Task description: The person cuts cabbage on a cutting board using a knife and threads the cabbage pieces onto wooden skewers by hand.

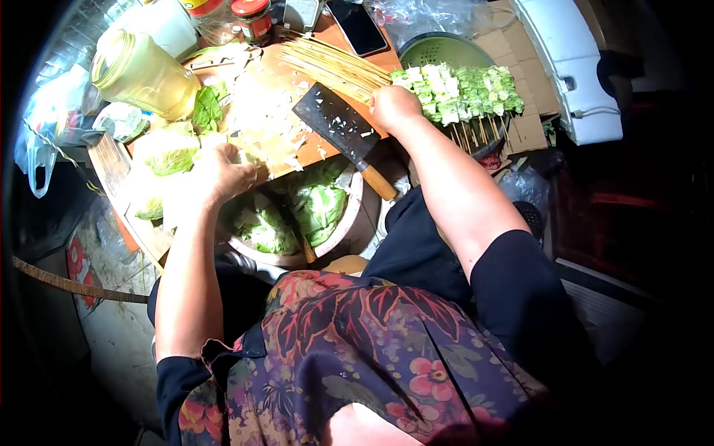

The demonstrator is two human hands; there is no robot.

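My right hand [396, 108] is closed at the ends of a bundle of thin wooden skewers [327, 65], beside skewered pale green leaf pieces [461, 91] over a green colander [446, 50]. What its fingers grip is hidden. My left hand [223, 172] has its fingers bent near cabbage heads [171, 150] at the board's left; anything under the fingers cannot be made out. A cleaver [338, 123] with white scraps on its blade lies across the orange board [327, 154], its wooden handle over the edge. Below, a round tub [358, 209] holds cabbage and another wooden-handled tool [306, 249].
At the back are a yellowish plastic jar [152, 78], a red-lidded jar [253, 21] and a phone [358, 27]. Plastic bags [56, 123] hang at the left. A white foam box [569, 74] stands at the right, beside cardboard [524, 111].
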